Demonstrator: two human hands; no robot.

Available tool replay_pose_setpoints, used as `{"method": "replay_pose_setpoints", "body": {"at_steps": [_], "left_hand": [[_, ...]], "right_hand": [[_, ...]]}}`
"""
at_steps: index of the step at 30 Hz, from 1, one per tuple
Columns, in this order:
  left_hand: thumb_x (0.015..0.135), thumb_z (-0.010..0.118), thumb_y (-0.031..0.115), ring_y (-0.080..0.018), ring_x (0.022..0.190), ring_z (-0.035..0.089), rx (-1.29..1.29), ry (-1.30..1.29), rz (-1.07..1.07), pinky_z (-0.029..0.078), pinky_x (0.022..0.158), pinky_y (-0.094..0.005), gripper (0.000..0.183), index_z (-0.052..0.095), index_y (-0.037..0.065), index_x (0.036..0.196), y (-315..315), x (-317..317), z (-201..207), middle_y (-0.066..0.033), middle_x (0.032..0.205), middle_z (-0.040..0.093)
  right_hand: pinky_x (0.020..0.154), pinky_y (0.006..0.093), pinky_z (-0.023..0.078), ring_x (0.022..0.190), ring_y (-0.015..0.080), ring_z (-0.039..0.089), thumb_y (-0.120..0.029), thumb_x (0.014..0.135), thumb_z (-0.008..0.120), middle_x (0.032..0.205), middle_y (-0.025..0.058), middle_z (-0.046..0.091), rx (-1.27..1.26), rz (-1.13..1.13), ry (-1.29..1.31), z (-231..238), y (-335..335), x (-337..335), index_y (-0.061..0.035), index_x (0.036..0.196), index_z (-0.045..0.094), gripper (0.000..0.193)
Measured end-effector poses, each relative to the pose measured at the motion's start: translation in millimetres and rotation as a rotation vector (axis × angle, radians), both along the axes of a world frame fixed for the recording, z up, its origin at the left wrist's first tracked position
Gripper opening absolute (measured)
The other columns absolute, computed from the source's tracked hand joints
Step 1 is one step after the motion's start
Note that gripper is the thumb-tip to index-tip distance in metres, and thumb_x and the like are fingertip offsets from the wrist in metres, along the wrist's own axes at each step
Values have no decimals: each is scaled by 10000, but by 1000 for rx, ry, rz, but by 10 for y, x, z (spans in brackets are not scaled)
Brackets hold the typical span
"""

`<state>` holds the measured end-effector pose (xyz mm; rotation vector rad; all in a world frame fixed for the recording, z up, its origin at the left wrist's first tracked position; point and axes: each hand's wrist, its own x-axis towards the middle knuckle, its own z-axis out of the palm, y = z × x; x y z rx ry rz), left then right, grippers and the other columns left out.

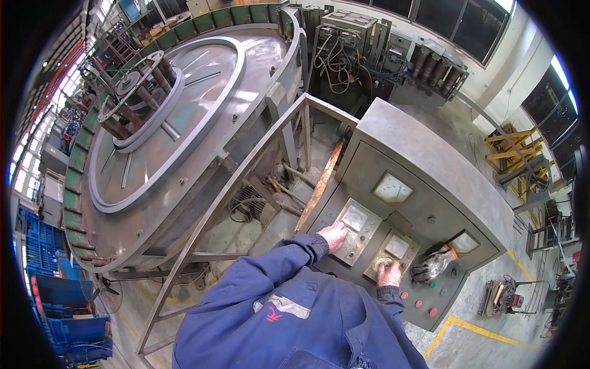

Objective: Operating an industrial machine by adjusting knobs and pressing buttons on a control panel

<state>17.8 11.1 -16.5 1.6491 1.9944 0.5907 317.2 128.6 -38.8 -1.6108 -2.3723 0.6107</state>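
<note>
Close by, a wrinkled blue cloth jacket (276, 329) fills the lower middle, its sleeves leading to two bare hands held apart. The left hand (334, 236) touches the lower left of a flat, pale rectangular meter panel (364, 222); the right hand (388, 273) is on the lower part of a second meter panel (399, 247) (I cannot tell whether either is clamped on a knob). Both panels sit on the face of a dull grey metal cabinet (430, 144), a crumpled grey glove (432, 265) beside them. Beyond an angular steel railing (192, 246) spreads a broad, shiny metal disc (206, 95) with a smooth raised ring (241, 58)
</note>
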Motion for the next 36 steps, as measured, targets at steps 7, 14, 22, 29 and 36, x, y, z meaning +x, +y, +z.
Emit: {"method": "replay_pose_setpoints", "body": {"at_steps": [7,14,22,29,36], "left_hand": [[795,679,75,-414,1091,599,0,4,-10,528,909,-506,292,584,56,1071,7,-8,-5,-180,1094,550],[801,681,85,-408,1100,601,-15,8,-18,529,915,-504,291,587,53,1074,9,-11,13,-178,1102,550],[795,692,103,-405,1109,601,-15,16,-26,530,924,-501,330,589,51,1104,4,-19,-25,-179,1102,548],[790,711,115,-400,1103,604,2,28,-32,538,918,-495,352,581,48,1110,15,-17,-29,-177,1098,545],[784,716,106,-403,1085,607,9,33,-30,537,906,-496,349,573,53,1098,20,-17,-73,-176,1094,543]], "right_hand": [[836,510,538,942,451,684,-236,880,766,975,273,699,-36,-19,8,41,-10,-11,-9,1102,577,369],[842,504,536,950,447,682,-224,873,771,985,267,697,-44,-23,9,52,-13,-17,-6,1094,579,366],[840,519,542,937,453,687,-230,875,765,971,272,700,-29,-9,11,126,-28,-47,-12,1102,583,364],[845,509,536,953,454,682,-226,885,763,987,276,699,-82,-39,-7,98,-17,-37,-7,1110,580,364],[827,521,537,932,465,685,-243,893,755,966,280,706,-48,-27,-2,47,-13,-25,-12,1108,582,360]]}}
